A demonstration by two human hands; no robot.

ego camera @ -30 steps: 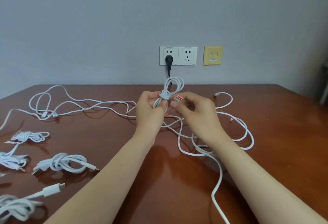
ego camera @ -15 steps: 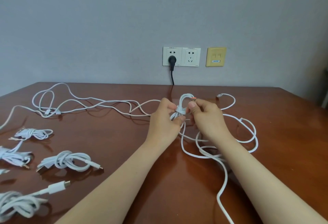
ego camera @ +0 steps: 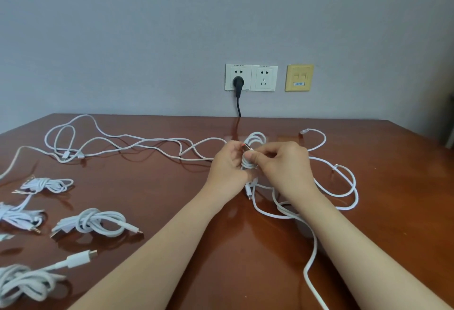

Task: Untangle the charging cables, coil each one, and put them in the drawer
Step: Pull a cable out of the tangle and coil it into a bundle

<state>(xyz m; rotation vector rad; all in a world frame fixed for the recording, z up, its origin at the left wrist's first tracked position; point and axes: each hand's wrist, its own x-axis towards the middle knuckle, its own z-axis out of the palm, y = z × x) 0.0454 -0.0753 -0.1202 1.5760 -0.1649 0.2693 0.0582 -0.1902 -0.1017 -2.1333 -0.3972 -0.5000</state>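
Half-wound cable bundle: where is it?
Head view, centre: the cable bundle, held between the left hand and right hand, over the table, below the wall sockets.

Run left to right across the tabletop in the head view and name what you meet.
Tied white cable bundle → left hand → right hand → loose white cable loops. Both hands grip the half-coiled cable between them.

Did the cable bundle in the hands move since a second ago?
Yes. Against the black plug, the cable bundle has come down and a little to the right, closer to the table.
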